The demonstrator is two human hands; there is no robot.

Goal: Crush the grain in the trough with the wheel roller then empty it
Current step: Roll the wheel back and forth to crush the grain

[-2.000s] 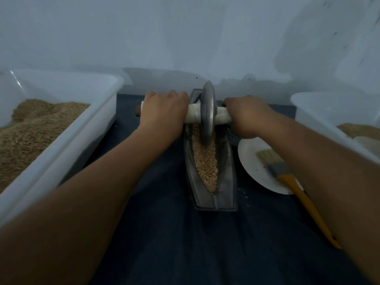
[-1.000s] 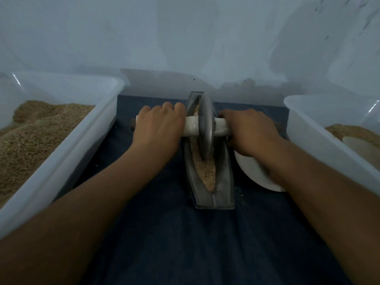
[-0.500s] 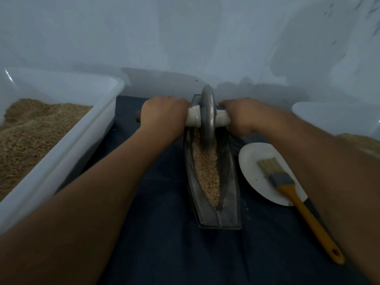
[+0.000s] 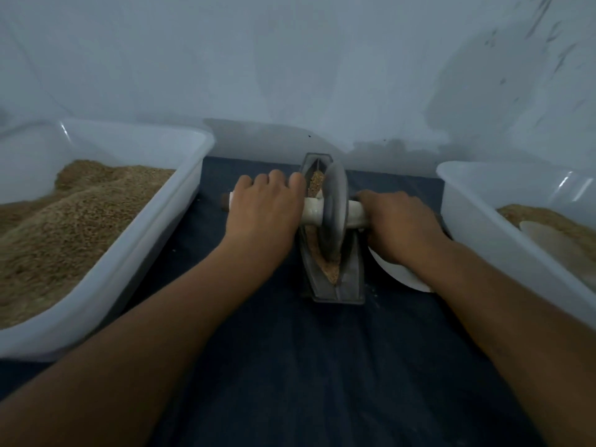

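A narrow grey metal trough [image 4: 353,279] lies lengthwise on the dark blue cloth [image 4: 322,366], with brown grain [image 4: 332,274] along its groove. The grey wheel roller [image 4: 335,214] stands upright in the groove near the trough's middle, on a pale axle handle [image 4: 311,214]. My left hand [image 4: 264,211] grips the left end of the handle. My right hand [image 4: 400,224] grips the right end. More grain shows behind the wheel at the far end.
A large white tub [image 4: 106,253] full of brown grain stands on the left. A second white tub [image 4: 516,233] with grain is on the right. A white plate [image 4: 403,275] lies partly under my right forearm. A pale wall rises close behind.
The wheel has rolled from the trough's far end toward me, to the middle. My right forearm now covers the plate and hides the brush.
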